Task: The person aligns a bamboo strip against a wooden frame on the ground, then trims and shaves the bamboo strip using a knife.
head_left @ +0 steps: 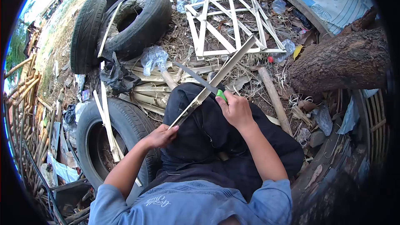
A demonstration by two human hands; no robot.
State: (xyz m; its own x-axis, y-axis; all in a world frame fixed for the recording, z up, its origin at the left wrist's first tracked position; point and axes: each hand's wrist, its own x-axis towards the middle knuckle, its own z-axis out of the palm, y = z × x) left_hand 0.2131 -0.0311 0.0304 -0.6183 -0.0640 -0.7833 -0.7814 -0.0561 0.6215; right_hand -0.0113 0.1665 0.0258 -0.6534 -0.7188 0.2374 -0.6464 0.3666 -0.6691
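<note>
A long split bamboo piece [226, 67] slants from lower left to upper right across my knees. My left hand [161, 136] is closed round its lower end. In my right hand [236, 110] is the green handle of a knife [196, 76], whose blade points up and to the left and crosses the bamboo near its middle. Beyond the bamboo, a frame of pale bamboo strips [235, 25] lies on the littered ground. Split bamboo pieces [152, 88] are piled just beyond my knees, partly hidden by them.
Old tires [141, 23] lie at the upper left, another tire [89, 129] beside my left leg with bamboo strips across it. A thick tree trunk [341, 60] stands at right. A bamboo pole [275, 100] lies right of my knees. Plastic bags [154, 59] are scattered about.
</note>
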